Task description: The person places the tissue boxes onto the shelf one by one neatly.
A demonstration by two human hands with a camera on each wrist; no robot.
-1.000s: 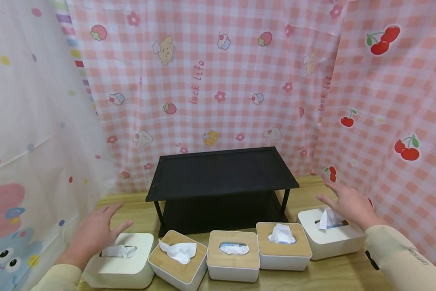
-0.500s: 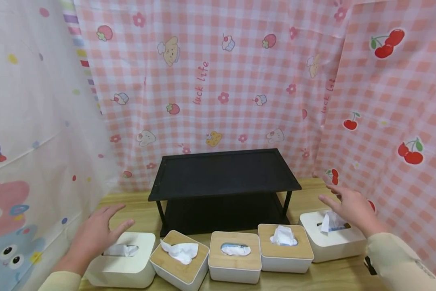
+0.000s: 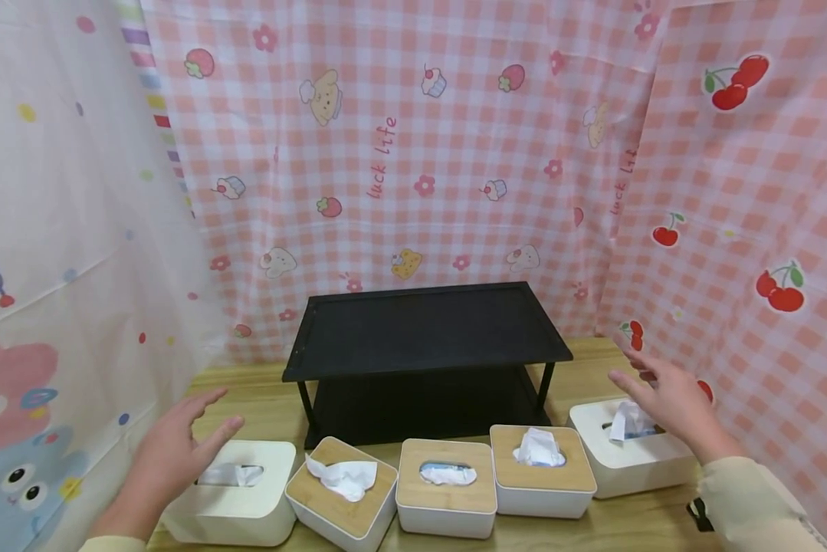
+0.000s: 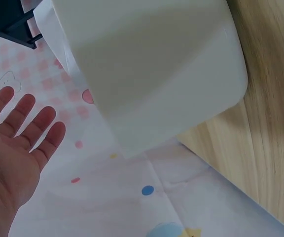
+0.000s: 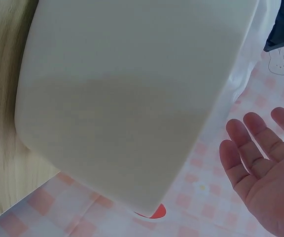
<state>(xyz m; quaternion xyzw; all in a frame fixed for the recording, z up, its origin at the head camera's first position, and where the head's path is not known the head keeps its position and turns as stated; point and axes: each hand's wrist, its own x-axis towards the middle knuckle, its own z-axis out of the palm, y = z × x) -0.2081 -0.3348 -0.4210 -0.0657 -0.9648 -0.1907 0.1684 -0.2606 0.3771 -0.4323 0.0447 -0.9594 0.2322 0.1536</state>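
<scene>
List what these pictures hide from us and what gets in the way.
Head view: part of the leftmost plain white rectangular tissue box, behind the left hand.
Head view: the lower back of the black rectangular two-tier rack, behind its top shelf.
Head view: what the black item beside the cream fabric sleeve is; too small to tell.
Right wrist view: part of the right hand, cut off by the right edge.

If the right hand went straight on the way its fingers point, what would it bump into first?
Probably the pink checked curtain at the back: the right hand seems to point past the right side of the black shelf, though depth is unclear.
</scene>
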